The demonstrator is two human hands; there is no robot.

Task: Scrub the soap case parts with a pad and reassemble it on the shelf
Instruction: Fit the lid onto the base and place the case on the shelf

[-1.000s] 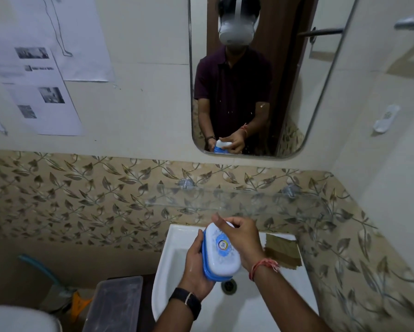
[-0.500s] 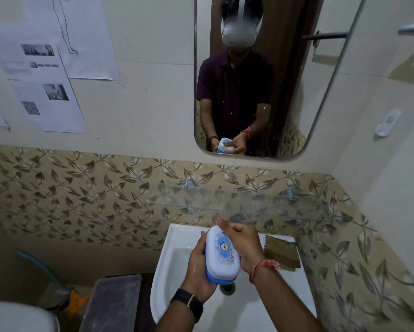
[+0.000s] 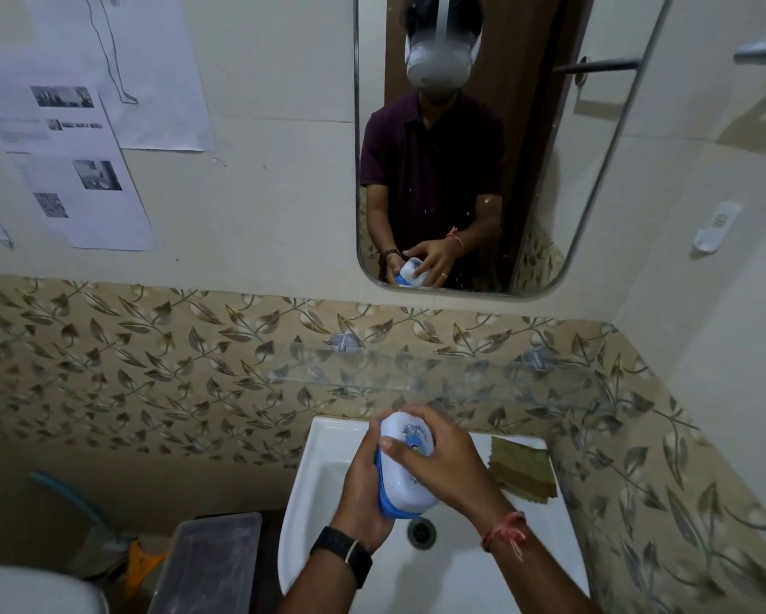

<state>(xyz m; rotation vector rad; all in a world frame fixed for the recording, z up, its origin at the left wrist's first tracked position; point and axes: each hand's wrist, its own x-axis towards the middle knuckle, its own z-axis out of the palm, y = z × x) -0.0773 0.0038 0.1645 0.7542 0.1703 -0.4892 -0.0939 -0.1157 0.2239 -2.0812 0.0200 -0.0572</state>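
Note:
The soap case [image 3: 405,474] has a white lid with a blue print and a blue base, and it is closed. I hold it over the white sink [image 3: 303,502]. My left hand [image 3: 363,494] grips it from the left and below. My right hand [image 3: 454,463] lies over its right side, fingers across the lid. A brownish-green scrub pad [image 3: 522,467] rests on the sink's right rim, apart from both hands. The glass shelf [image 3: 438,374] is fixed to the leaf-patterned tiles just above the sink, with nothing on it.
A mirror [image 3: 483,139] hangs above the shelf and reflects me. The sink drain [image 3: 421,530] shows below the case. A clear plastic box [image 3: 208,565] stands left of the sink, near a teal hose [image 3: 69,494]. Papers [image 3: 66,161] hang on the left wall.
My right hand has slid further over the lid, covering more of it. Both hands still hold the case over the sink; the view has shifted slightly.

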